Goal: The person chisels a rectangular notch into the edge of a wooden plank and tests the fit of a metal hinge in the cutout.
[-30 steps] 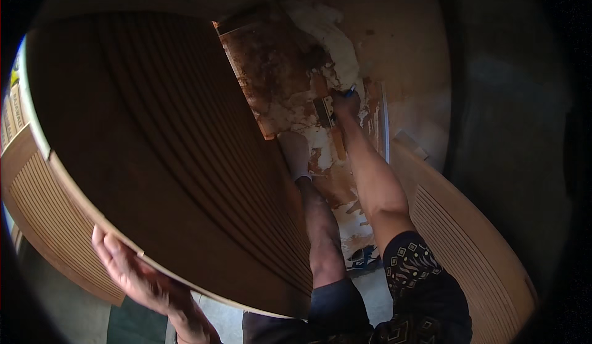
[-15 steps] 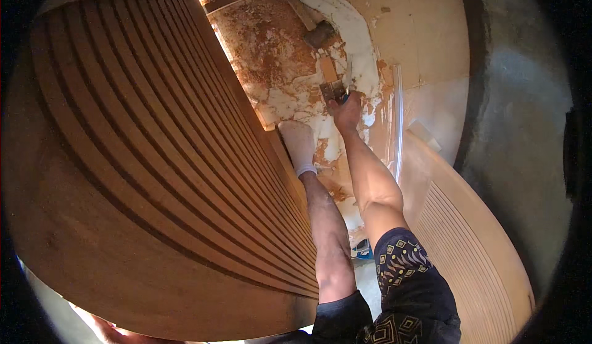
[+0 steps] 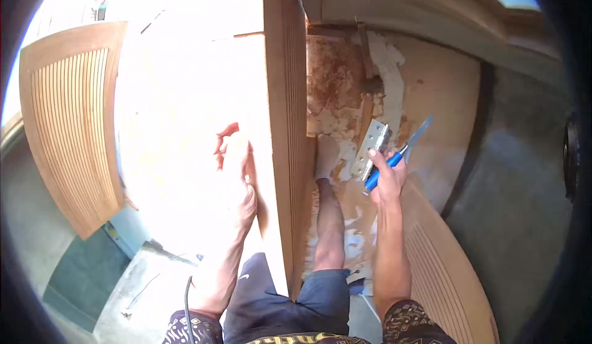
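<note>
My right hand [image 3: 388, 180] is closed around two things at once. One is a silver metal hinge [image 3: 374, 140], its leaf pierced with screw holes; the other is a blue-handled tool [image 3: 380, 176] with a narrow flat metal blade, too small to name surely. They are held up between the standing door and the floor. My left hand [image 3: 240, 174] lies along the standing wooden door [image 3: 275, 159], near its long edge, fingers apart and holding nothing. Strong glare washes out part of that hand and the door face beside it. Grooves run down the door's other side.
A mallet [image 3: 373, 85] with a dark head lies on the stained board at the back. Another grooved wooden panel [image 3: 441, 264] lies at lower right, and a slatted one [image 3: 74, 140] stands at left. My foot [image 3: 327, 153] rests beside the door. A cable [image 3: 187, 307] hangs by my left forearm.
My right hand has come up off the board with the hinge and blue-handled tool. My view has shifted, bringing my left hand into sight, and the grooved door now appears nearly edge-on.
</note>
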`<state>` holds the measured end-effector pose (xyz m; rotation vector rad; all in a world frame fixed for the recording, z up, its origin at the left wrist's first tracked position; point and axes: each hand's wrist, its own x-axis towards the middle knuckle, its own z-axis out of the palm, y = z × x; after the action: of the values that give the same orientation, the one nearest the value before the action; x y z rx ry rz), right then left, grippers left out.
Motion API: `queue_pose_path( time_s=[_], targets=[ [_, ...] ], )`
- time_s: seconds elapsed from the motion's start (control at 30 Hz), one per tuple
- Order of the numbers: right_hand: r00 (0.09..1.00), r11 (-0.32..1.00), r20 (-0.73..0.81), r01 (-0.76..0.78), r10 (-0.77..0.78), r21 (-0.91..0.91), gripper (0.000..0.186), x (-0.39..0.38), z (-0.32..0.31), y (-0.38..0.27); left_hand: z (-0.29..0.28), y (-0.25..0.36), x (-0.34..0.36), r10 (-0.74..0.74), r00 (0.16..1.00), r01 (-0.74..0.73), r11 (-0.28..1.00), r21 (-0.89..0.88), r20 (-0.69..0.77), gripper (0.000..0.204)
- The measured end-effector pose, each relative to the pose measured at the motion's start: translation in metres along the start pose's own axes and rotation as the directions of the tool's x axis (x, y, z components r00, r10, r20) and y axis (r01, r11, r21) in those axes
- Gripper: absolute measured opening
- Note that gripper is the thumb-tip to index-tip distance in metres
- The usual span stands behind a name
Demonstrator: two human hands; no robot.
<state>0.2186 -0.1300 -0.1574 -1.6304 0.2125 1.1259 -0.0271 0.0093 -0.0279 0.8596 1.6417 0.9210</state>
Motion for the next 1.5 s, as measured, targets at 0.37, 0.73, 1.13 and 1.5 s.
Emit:
queue_pose_path(
  time_s=[0.37, 0.73, 1.13, 1.5],
  targets=[
    [0.912, 0.958, 0.312, 0.286, -0.267, -0.016, 0.048, -0.094, 0.192, -0.121, 0.015, 0.037, 0.005, -0.008, 0.966, 0.084, 0.956, -0.28, 0.259, 0.033],
    [0.891, 0.874, 0.331, 0.405, -0.312, -0.268, 0.045, -0.096, 0.202, -0.127, 0.027, 0.012, -0.007, 0.0, 0.98, 0.061, 0.95, -0.305, 0.197, 0.029],
    [0.912, 0.888, 0.281, 0.375, -0.3, -0.268, 0.048, -0.086, 0.213, -0.135, 0.027, 0.016, -0.013, 0.055, 0.972, -0.015, 0.985, -0.173, 0.228, 0.023],
    [0.898, 0.771, 0.214, 0.439, -0.384, -0.461, 0.05, -0.083, 0.225, -0.138, 0.021, 0.016, -0.014, -0.012, 0.975, 0.076, 0.955, -0.286, 0.221, 0.028]
  ],
)
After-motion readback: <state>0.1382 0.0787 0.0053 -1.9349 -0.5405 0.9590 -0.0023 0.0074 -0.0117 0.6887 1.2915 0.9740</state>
